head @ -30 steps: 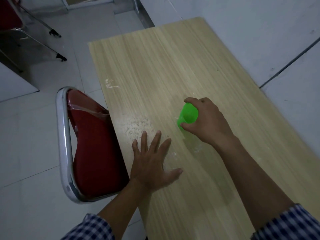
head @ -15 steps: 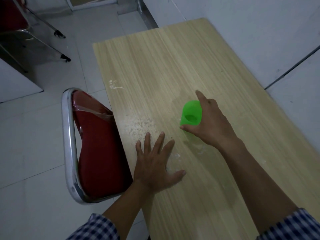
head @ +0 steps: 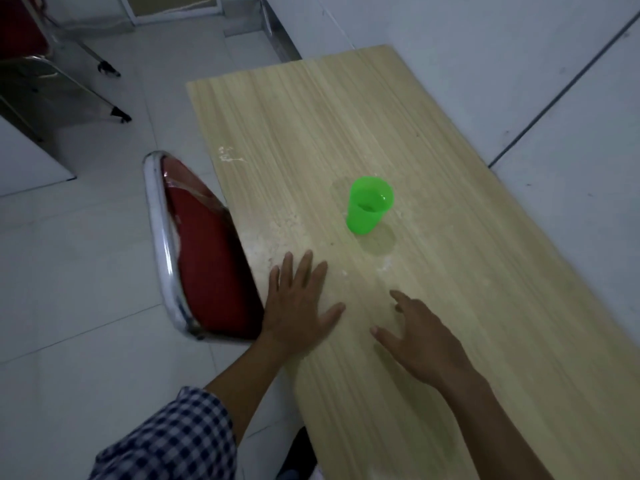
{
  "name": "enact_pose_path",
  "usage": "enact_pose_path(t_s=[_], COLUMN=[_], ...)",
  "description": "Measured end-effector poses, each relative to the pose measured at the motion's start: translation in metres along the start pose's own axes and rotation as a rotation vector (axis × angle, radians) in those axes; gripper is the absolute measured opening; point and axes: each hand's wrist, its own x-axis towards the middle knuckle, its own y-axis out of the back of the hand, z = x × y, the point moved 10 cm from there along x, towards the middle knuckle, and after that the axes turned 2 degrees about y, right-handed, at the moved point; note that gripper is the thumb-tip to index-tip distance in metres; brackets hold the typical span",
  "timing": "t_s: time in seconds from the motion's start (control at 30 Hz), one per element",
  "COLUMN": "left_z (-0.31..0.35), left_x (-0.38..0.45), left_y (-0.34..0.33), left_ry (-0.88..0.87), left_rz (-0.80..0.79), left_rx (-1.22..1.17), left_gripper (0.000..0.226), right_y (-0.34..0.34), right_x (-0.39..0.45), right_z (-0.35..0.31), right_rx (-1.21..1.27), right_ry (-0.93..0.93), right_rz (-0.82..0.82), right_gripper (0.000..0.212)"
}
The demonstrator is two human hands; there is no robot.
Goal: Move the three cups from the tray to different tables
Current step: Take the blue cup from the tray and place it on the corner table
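Observation:
A bright green plastic cup (head: 367, 206) stands upright and alone on the light wooden table (head: 450, 271), near its middle. My left hand (head: 298, 303) lies flat on the table's left edge, palm down, fingers spread, holding nothing. My right hand (head: 419, 337) hovers low over the table nearer to me than the cup, fingers apart and empty, well clear of the cup. No tray and no other cups are in view.
A red chair with a chrome frame (head: 194, 251) is pushed against the table's left side. A white wall (head: 485, 64) runs along the table's right. Folded chair legs (head: 104, 98) stand on the tiled floor at far left.
My right hand let go of the green cup and drew back toward me; the cup now stands by itself. My left hand stayed flat on the table.

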Motion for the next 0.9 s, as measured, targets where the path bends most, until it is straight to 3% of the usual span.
enact_pose_path(t_s=[0.13, 0.2, 0.43, 0.53, 0.73, 0.9], left_z=[0.000, -0.012, -0.112, -0.148, -0.203, -0.246], left_x=[-0.088, -0.140, -0.297, -0.346, -0.439, -0.514], left_y=[-0.017, -0.010, 0.031, 0.064, 0.131, 0.152], left_ry=[-0.041, -0.045, 0.300, 0.378, 0.535, 0.701], left_rz=[-0.115, -0.074, 0.004, 0.091, 0.320, 0.397], left_rx=[-0.010, -0.095, -0.201, -0.224, -0.229, -0.267], left_gripper=[0.081, 0.071, 0.074, 0.079, 0.077, 0.079], right_y=[-0.029, -0.047, -0.102, -0.116, -0.152, -0.184], right_x=[-0.044, -0.066, -0.143, -0.177, -0.231, -0.273], right_z=[-0.023, -0.041, -0.132, -0.190, -0.288, -0.352], right_rx=[0.007, 0.030, 0.070, 0.117, -0.088, -0.220], right_ry=[0.027, 0.054, 0.242, 0.387, 0.586, 0.734], right_rz=[-0.039, -0.073, -0.171, -0.179, -0.172, -0.158], right_gripper=[0.082, 0.082, 0.075, 0.077, 0.093, 0.097])
